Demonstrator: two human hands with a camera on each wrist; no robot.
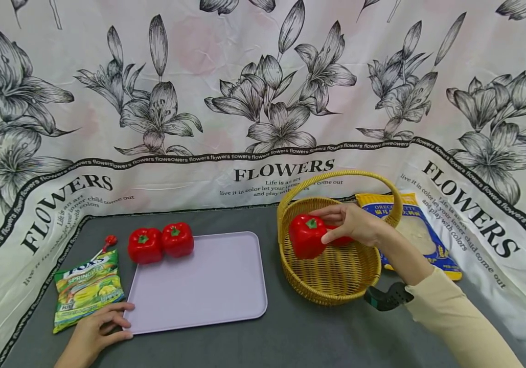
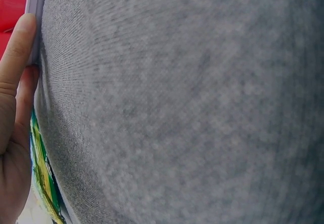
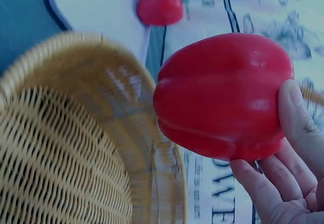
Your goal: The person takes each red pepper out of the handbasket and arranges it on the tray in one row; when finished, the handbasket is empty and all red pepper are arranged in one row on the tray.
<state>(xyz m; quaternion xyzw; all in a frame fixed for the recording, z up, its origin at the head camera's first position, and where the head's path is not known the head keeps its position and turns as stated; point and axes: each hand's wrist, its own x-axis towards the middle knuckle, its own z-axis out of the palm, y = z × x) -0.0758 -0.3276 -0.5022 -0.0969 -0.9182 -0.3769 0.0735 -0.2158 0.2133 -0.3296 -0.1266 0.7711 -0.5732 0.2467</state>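
Observation:
My right hand (image 1: 352,222) holds a red bell pepper (image 1: 307,236) with a green stem, over the yellow wicker basket (image 1: 292,273) and beneath its arched handle. In the right wrist view, thumb and fingers grip one end of this pepper (image 3: 223,97). More red (image 1: 340,239) shows behind the hand inside the basket, partly hidden. At the lavender tray (image 1: 198,286), my left hand (image 1: 99,329) touches the near left corner with its fingers fairly straight. Two more red bell peppers (image 1: 145,245) sit side by side at the tray's far left corner.
A green candy bag (image 1: 89,289) lies left of the tray, with a red lollipop (image 1: 111,240) behind it. Right of the basket, partly behind it, lies a blue and yellow pasta bag (image 1: 421,235). A flower-printed curtain (image 1: 170,189) borders the grey table.

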